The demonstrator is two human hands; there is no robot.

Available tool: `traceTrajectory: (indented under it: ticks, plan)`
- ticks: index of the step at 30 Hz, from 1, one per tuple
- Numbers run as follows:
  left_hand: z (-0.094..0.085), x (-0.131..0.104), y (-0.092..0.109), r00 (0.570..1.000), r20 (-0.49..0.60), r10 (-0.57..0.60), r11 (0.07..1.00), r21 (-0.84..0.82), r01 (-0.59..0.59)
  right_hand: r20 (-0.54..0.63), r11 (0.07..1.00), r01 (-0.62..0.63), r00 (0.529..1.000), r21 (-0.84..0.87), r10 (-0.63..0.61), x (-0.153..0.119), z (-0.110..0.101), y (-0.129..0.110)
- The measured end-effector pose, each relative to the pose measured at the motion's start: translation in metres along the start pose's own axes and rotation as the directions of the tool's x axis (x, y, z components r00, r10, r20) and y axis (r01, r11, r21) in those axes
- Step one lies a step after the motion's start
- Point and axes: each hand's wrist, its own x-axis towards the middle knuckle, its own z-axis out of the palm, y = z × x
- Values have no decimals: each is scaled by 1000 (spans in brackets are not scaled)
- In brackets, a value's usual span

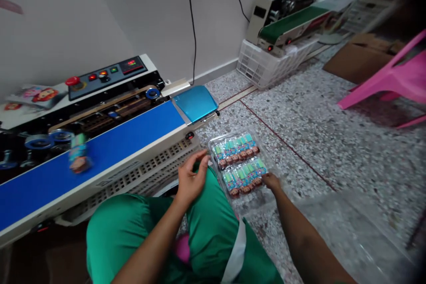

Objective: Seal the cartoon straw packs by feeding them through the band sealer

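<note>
My left hand (192, 178) hovers over my knee with thumb and fingers curved and apart, holding nothing. At the right end of a clear plastic tray (213, 145), my right hand (272, 182) has its fingers closed at the edge of a small wrapped doll figure (259, 169). The fingertips are partly hidden there. Two rows of similar figures, with brown heads and blue and green bodies, fill the tray on the floor. Another wrapped figure (78, 155), slightly blurred, lies on the blue conveyor belt (133, 135) to my left.
The sealing machine's control panel (108, 75) has lit buttons, and a blue end plate (196, 103) adjoins the belt. Beyond, a second machine (286, 20) rests on a white crate (262, 69). A pink chair (399, 77), a cardboard box (359, 60) and clear plastic (349, 226) are to the right.
</note>
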Motion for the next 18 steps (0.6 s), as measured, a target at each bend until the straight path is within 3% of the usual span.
traceTrajectory:
  ticks: [3, 6, 14, 18]
  plan:
    - [5, 5, 1, 1000, 12, -12, 999, 53, 11, 129, 998, -61, 990, -30, 65, 8, 20, 21]
    - [12, 7, 1, 1000, 20, 16, 992, 126, -19, 156, 997, -59, 986, -46, 65, 25, 34, 16]
    - [19, 11, -1, 996, 41, 80, 974, 211, -87, 50, 989, 142, 989, -40, -140, 84, 48, -61]
    - [15, 15, -2, 992, 22, 122, 966, 229, -124, -59, 987, 134, 988, -87, -140, 101, 45, -79]
